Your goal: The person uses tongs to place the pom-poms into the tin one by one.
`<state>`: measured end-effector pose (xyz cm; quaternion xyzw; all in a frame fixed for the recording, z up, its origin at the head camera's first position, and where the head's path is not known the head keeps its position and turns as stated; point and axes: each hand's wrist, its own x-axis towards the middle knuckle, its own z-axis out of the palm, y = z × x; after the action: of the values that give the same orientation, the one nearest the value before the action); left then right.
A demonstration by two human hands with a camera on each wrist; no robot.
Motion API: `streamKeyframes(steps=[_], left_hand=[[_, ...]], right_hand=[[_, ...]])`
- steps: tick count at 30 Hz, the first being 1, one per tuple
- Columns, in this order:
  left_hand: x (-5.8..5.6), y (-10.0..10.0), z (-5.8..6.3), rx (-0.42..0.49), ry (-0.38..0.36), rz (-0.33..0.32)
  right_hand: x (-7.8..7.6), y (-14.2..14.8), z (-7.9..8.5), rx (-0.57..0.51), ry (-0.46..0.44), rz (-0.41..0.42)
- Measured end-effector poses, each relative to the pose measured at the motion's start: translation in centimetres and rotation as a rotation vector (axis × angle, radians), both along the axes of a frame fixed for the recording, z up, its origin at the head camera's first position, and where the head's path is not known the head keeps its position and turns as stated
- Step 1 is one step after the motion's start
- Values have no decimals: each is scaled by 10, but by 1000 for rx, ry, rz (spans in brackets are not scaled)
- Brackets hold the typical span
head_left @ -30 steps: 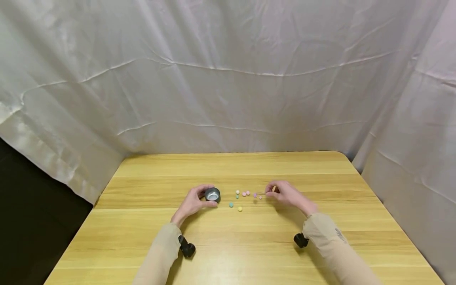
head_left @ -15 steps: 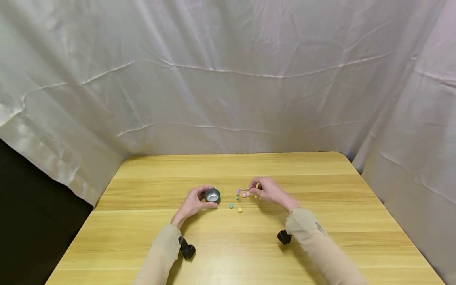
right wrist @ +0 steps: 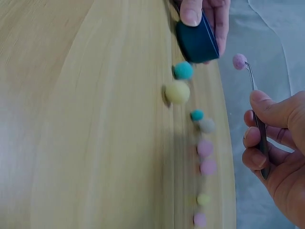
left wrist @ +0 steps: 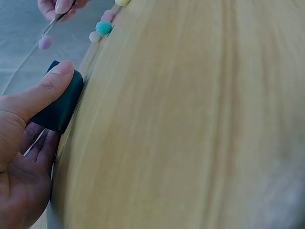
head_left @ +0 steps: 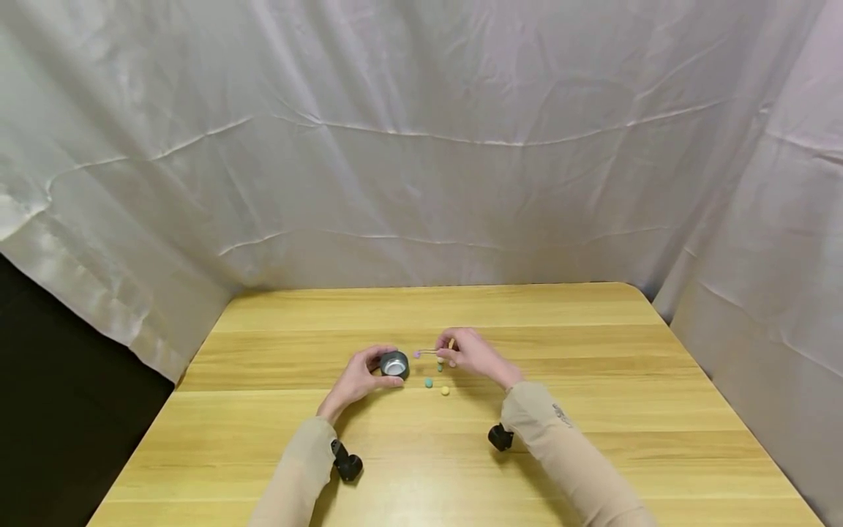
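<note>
My left hand (head_left: 358, 377) grips a small dark round cup (head_left: 395, 366) with a silvery inside, thumb on the near side and fingers behind. The cup stands on the wooden table. Between thumb and fingers my right hand (right wrist: 281, 138) holds dark tweezers (right wrist: 260, 125). Their bent tips pinch a purple pom-pom (right wrist: 239, 61), held in the air just right of the cup. On the table below lie a teal pom-pom (right wrist: 183, 70), a larger yellow pom-pom (right wrist: 177, 92), a small teal one, a whitish one and several pink and pale yellow ones in a rough row.
The wooden table (head_left: 408, 454) spreads around both hands. A pale grey curtain (head_left: 421, 183) hangs behind it and along the right. A dark area (head_left: 59, 410) lies past the left edge. Both sleeves carry a black wrist camera (head_left: 347, 465).
My right hand has moved left with the tweezers, carrying the purple pom-pom over the other pom-poms to beside the cup. My left hand keeps its hold on the cup in about the same place.
</note>
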<state>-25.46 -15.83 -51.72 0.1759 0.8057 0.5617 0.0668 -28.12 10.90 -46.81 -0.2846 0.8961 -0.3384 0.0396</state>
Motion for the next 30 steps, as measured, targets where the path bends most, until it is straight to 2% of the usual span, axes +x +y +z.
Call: streamKeyframes(steps=[5,16,30], left_hand=[[-1,1,0,1,-2,6],[-1,0,-3,-9,-13,15],[0,1,-2,-5,-11,13]], right_hand=[[-1,-12,-1,22,37,-14],[-3,-26,-6,27,64,33],[-3,-26,-6,31,20,50]])
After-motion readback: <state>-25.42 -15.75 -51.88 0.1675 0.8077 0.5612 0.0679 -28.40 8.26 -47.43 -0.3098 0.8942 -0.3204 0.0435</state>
